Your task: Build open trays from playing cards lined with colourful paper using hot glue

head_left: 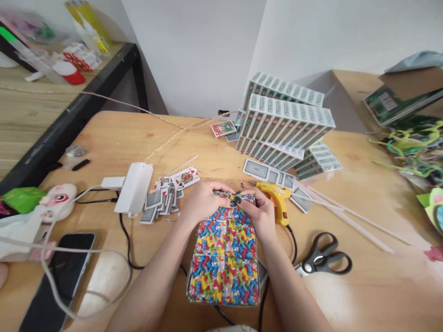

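Observation:
A box-like block [224, 258] covered in panels of a bright multicoloured pattern lies in front of me on the table. At its far end, my left hand [207, 198] closes its fingers over the left part of the edge. My right hand [258, 207] grips the same edge from the right, and the fingertips of both hands meet near the middle. What lies under the fingertips is partly hidden. Just right of my right hand rests a yellow glue gun [277, 196]. Loose playing cards [162, 200] are heaped left of my left hand, with a face card [186, 178] on the table beside them.
Stacked card packs [284, 124] stand at the back. Black-handled scissors [323, 258] and thin clear sticks [353, 221] lie right. A white power strip [134, 188], cables and a phone [62, 281] occupy the left. More cards [268, 173] lie before the stack.

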The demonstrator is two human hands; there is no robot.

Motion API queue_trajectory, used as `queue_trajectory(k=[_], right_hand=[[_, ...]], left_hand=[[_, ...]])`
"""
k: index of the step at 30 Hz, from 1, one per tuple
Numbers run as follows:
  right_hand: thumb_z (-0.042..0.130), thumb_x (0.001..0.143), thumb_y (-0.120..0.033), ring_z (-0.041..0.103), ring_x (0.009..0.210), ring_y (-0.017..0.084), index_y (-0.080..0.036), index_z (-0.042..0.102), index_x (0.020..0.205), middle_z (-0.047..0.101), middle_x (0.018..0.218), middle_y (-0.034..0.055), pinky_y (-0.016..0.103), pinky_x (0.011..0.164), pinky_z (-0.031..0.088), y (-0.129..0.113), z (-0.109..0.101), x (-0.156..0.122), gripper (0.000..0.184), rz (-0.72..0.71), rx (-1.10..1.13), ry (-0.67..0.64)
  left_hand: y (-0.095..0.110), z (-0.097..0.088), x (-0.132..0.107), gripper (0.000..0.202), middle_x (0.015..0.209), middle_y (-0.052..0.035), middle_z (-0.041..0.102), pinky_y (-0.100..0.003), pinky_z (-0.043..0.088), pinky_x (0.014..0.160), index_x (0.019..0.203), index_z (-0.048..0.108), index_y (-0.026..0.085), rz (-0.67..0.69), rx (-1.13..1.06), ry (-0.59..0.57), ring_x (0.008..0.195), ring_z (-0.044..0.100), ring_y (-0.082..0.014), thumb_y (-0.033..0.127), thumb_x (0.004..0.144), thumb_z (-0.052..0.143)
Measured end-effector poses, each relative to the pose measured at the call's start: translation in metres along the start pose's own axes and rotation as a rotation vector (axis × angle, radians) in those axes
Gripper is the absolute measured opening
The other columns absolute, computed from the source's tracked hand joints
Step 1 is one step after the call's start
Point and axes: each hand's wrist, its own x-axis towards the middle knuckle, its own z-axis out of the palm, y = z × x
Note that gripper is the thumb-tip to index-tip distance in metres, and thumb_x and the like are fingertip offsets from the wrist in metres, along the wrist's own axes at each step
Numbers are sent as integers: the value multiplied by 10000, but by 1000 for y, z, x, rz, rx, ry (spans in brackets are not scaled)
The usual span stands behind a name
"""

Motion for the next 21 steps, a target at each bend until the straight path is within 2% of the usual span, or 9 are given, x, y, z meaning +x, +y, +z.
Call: queue_trajectory(k=[5, 11, 21], right_hand=[[730, 636, -253, 552, 1093, 250, -247, 686, 728, 658, 836, 7, 375, 956, 354, 1, -2, 2, 102, -50, -12, -21], [747, 630, -289, 580, 1027, 249, -249, 690, 728, 656, 828, 11, 404, 982, 353, -1, -1, 2, 121, -54, -6, -17], [739, 643, -268, 569, 1065, 253, -262, 702, 732, 653, 829, 9, 397, 970, 365, 2, -2, 2, 96, -91, -22, -13]], left_hand=[[-3, 1, 0, 255, 839, 31, 738, -267, 465, 742, 837, 747, 226, 4, -6, 6, 811, 658, -172, 169, 592, 708], [-3, 1, 1, 255, 859, 22, 739, -281, 469, 767, 836, 746, 224, -6, -21, 4, 826, 659, -178, 179, 587, 714], [-5, 1, 1, 268, 852, 15, 741, -288, 469, 748, 847, 747, 228, -28, -23, 0, 811, 658, -186, 197, 584, 707]])
